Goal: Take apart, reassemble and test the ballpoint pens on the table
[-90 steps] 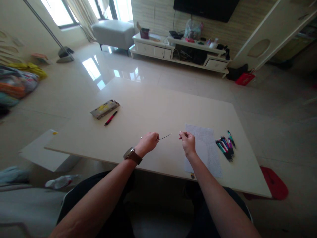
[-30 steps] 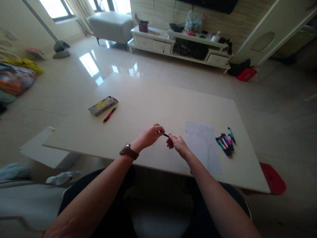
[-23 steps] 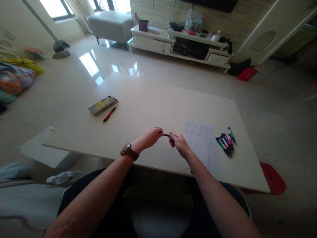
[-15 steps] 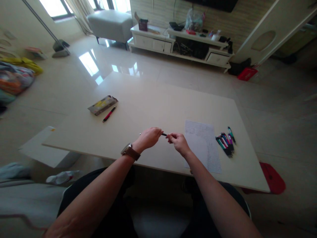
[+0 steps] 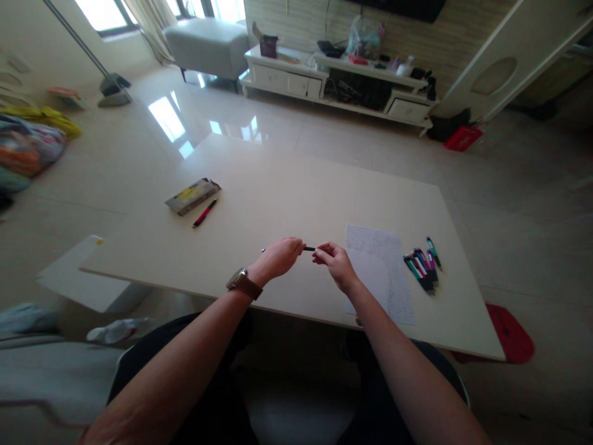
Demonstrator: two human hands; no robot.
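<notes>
A dark pen (image 5: 309, 249) is held level above the white table (image 5: 296, 191). My left hand (image 5: 281, 254) is wrapped round it, with one end poking out behind the hand. At the pen's right end, the fingers of my right hand (image 5: 334, 262) pinch the tip. Right of my right hand lie sheets of paper (image 5: 393, 272) covered in writing, partly under my forearm. Beyond them is a bunch of several coloured pens (image 5: 422, 271). On the left of the table, a red and black pen (image 5: 204, 214) lies beside a grey and yellow box (image 5: 192, 196).
A red stool (image 5: 516, 334) shows past the table's right corner. Below its left end are a white box-like object (image 5: 88, 272) and a plastic bottle (image 5: 115, 331). A low white cabinet (image 5: 287, 80) and a grey bench (image 5: 208, 46) stand across the floor.
My right hand has shifted slightly upward, and a bit more of the pen shows between the two hands, now lying more level. My left hand has barely moved.
</notes>
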